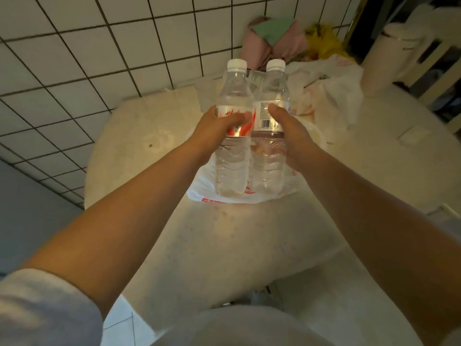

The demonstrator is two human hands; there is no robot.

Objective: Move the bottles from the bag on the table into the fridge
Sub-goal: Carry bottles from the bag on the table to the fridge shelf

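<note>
Your left hand (214, 132) grips the left bottle (233, 131) around its red and white label, thumb laid across the front and the fingers (212, 112) curled round the far side, clamped on the plastic, while your right hand (290, 136) grips the right bottle (270, 131) at its label, thumb (275, 111) pressed just above the barcode and the rest of that hand's fingers wrapped behind where you cannot see them; the two bottles stand upright and touching side by side between your hands, both clear, filled with water and closed with white caps (237, 64) that rise well above your fingers; their bases hang below your fingers in front of a white plastic bag (219, 198) with red print that lies flattened on the tabletop (139, 136), and whether the bases rest on the bag or float just over it cannot be told; beyond your fingers, behind the bottle necks, a clear plastic container (207, 92) sits near the tiled wall (99, 58), and to the right of your right-hand fingers lies a heap of crumpled white bags (331, 96); farther back against the wall is a pile of pink, green and yellow cloth (279, 38), blurred, and off to the far right stands a pale cylindrical container (384, 61) at the tabletop's edge; your forearms reach in from the bottom corners with a light sleeve (42, 308) pushed up on the left one
</note>
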